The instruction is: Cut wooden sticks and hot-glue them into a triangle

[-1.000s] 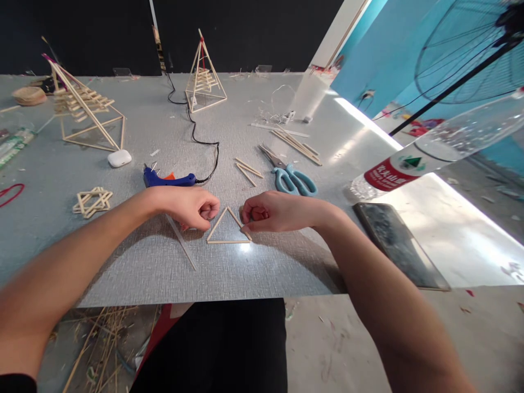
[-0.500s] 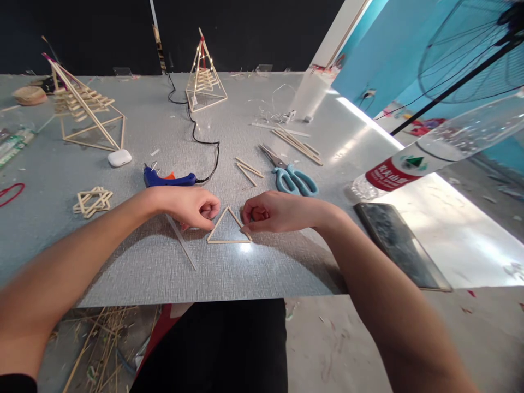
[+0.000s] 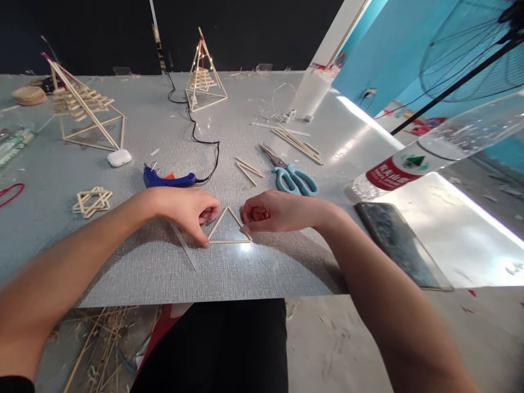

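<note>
A small triangle of thin wooden sticks (image 3: 229, 240) lies flat on the grey table (image 3: 266, 262) near its front edge. My left hand (image 3: 189, 212) rests at the triangle's left side, fingers curled, with fingertips pressing on its lower left corner. My right hand (image 3: 278, 212) sits at the right side, fingers closed against the triangle's right edge. A clear glue stick (image 3: 183, 245) lies on the table under my left wrist. A blue glue gun (image 3: 167, 178) lies just behind my left hand.
Teal scissors (image 3: 292, 177) and loose sticks (image 3: 248, 167) lie behind my right hand. A dark phone (image 3: 401, 243) and a tilted water bottle (image 3: 434, 150) are at the right. Stick pyramids (image 3: 203, 73) (image 3: 84, 106), a stick star (image 3: 93, 201) and a white earbud case (image 3: 119, 158) stand further back.
My left hand has slid forward and down, and its fingertips now press the triangle's lower left corner. The right hand and the triangle have stayed put.
</note>
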### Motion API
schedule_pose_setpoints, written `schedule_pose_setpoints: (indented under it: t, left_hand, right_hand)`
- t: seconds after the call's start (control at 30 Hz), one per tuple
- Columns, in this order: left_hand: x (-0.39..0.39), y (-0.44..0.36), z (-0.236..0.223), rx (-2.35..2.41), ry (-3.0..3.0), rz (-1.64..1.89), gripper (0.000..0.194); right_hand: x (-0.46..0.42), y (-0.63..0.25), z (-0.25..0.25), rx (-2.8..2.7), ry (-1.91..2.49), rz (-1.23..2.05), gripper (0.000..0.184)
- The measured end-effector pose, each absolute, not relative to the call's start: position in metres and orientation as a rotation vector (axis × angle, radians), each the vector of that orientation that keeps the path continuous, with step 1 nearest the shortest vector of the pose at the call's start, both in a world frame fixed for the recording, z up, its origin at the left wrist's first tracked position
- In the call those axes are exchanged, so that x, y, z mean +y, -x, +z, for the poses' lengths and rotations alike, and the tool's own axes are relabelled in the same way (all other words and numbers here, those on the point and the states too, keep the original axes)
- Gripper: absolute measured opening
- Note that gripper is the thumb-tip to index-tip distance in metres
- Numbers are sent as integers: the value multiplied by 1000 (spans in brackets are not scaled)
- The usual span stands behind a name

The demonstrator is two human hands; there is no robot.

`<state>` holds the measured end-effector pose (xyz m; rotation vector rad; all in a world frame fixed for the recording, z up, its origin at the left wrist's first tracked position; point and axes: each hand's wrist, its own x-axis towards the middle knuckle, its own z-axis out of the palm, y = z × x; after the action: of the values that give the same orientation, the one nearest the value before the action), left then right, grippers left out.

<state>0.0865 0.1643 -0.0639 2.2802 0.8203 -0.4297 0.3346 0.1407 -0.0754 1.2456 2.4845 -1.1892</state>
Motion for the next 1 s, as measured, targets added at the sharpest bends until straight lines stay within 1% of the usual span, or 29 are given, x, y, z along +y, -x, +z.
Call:
schedule_pose_setpoints:
  t: [0.47, 0.63, 1.0]
  left_hand:
    - [165, -86, -67, 809, -2264, -401, 41]
    - [165, -85, -68, 803, -2266, -395, 42]
    - [166, -85, -67, 799, -2255, -394, 41]
  right_hand:
    - [140, -334, -75, 2485, -1256, -1226, 28]
    - [140, -334, -75, 2490, -1241, -1192, 31]
    - [139, -334, -73, 2508, -1222, -1198, 29]
